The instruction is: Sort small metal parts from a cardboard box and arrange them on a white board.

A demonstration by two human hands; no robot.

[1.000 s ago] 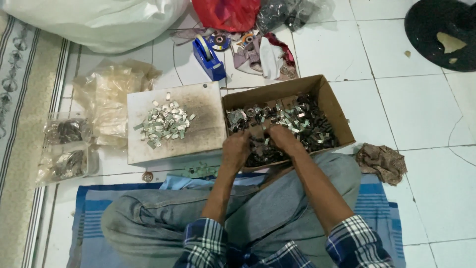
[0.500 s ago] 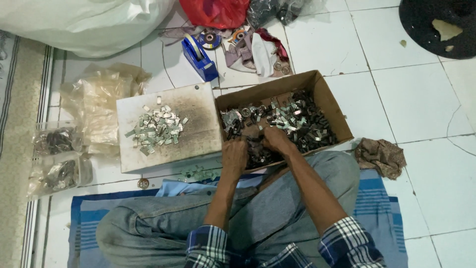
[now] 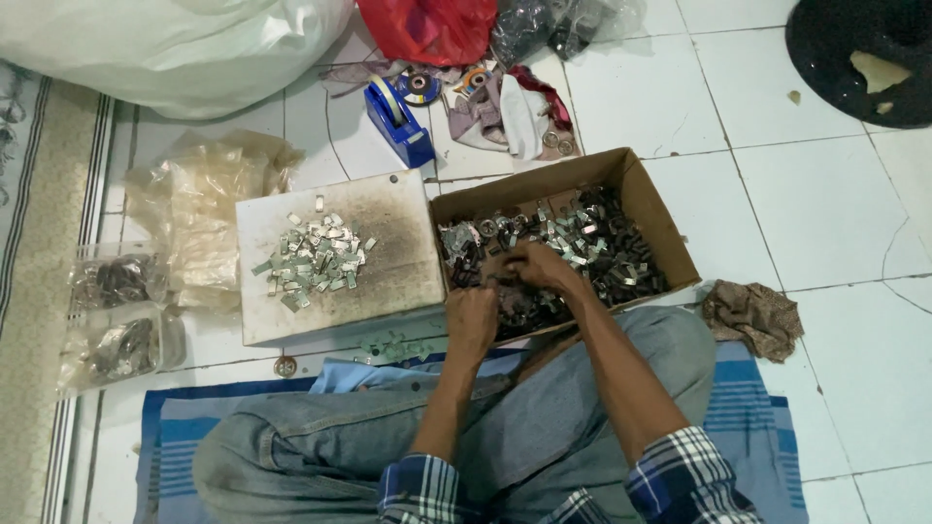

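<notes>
I sit cross-legged on a striped blue mat, both hands in a brown cardboard box [image 3: 656,199] filled with small dark and silvery metal parts [image 3: 602,247]. My left hand [image 3: 473,320] is curled at the box's near-left edge, fingers closed, apparently on small parts. My right hand [image 3: 537,266] reaches into the pile, fingers bent among the pieces; what it pinches is hidden. To the left lies a flat scorched white board [image 3: 398,243] carrying a heap of small silvery clips [image 3: 314,259].
A blue tape dispenser [image 3: 398,121], rags and discs lie beyond the board. Clear plastic bags of metal parts [image 3: 116,315] sit at left, a big white sack [image 3: 165,49] at top left, a brown rag [image 3: 752,315] at right, a black round object [image 3: 864,58] top right.
My hands stay in the box, shifting slightly among the parts. The camera view has drifted a little; board and box keep their places.
</notes>
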